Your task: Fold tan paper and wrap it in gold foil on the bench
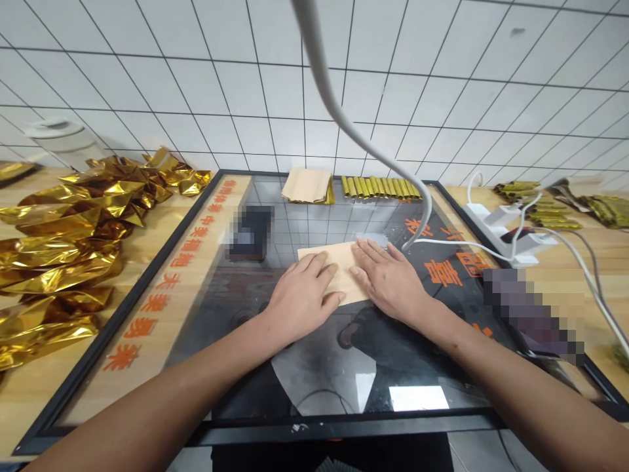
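A tan sheet of paper (339, 278) lies on the dark glass panel (236, 367) in front of me. My left hand (304, 295) rests on its left side, fingers stretched out over the paper. On the right side of the sheet lies my right hand (386, 275), flat with its fingers extended. Whether anything sits beneath the sheet is hidden. Beyond the hands, at the panel's far edge, is a stack of tan paper sheets (305, 185) with gold showing at its side. Beside that stack stands a row of rolled gold foil tubes (381, 187).
Folded gold foil pieces (63, 242) pile up at the left. A dark blurred phone-like object (250, 234) lies on the panel; another blurred object (533, 318) is at the right. A white power strip (506, 233) has several cables. A thick white cable (344, 121) hangs in front.
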{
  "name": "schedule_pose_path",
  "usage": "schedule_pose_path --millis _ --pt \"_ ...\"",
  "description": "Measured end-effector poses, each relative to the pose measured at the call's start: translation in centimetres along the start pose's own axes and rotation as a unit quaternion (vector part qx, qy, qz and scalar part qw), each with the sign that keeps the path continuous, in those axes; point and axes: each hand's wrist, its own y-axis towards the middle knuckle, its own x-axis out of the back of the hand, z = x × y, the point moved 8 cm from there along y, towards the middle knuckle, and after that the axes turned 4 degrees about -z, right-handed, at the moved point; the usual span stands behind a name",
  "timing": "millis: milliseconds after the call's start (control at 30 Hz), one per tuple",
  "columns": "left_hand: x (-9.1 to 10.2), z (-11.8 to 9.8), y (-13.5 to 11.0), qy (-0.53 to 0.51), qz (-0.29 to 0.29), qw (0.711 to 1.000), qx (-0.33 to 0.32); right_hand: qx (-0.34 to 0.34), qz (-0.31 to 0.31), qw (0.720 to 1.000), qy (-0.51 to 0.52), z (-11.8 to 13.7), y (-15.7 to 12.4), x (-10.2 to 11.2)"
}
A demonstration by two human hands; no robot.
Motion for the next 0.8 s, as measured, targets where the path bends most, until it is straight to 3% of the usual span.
schedule_pose_path --millis 100,233,333,433,533,633,800 --pt "0.2 0.0 0.1 -0.005 0.008 1.000 0.016 0.012 -0.015 0.998 0.066 2.1 -0.8 0.6" --pt "0.1 -0.1 0.2 0.002 0.015 1.000 0.012 0.087 0.019 0.981 0.174 5.7 -1.9 0.1" --pt "0.0 0.1 0.1 0.001 0.001 1.000 0.009 0.061 0.038 0.983 0.169 4.7 -1.6 -0.8" --pt "-0.2 0.3 0.0 0.001 -0.001 1.000 0.004 0.034 0.017 0.988 0.152 3.3 -1.1 -0.5" --pt "-0.2 0.1 0.1 0.006 0.005 1.000 -0.005 0.075 -0.004 0.982 0.175 4.6 -1.4 0.3" --pt "-0.1 -0.2 0.1 0.022 0.006 1.000 -0.008 0.105 0.013 0.970 0.217 6.1 -1.8 0.2" --pt "0.3 0.4 0.1 0.001 0.003 1.000 -0.001 0.049 0.042 0.977 0.205 4.0 -1.0 -0.6"
